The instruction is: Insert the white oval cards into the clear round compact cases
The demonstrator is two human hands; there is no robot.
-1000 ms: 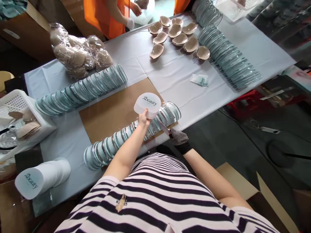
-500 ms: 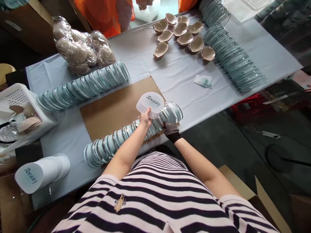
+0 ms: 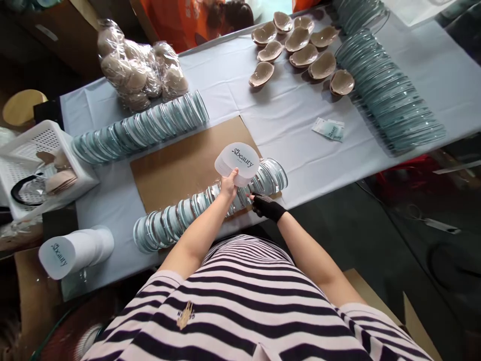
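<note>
At frame centre the left hand (image 3: pixel 228 184) pinched a thin white lids stack (image 3: pixel 237 163) (probably light, slippery, best gripped by its rim) while the gloved right hand (image 3: pixel 264 204) touched the clear cases row (image 3: pixel 210 204), its finger spread unclear

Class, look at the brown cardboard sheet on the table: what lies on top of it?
A row of clear round cases crosses the cardboard sheet. The left hand hides where the white cards meet it.

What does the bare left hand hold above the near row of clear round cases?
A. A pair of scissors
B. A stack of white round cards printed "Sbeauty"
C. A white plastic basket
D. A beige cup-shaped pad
B: the left hand grips a stack of white round cards with "Sbeauty" printed on top, just above the near row of clear cases.
</note>
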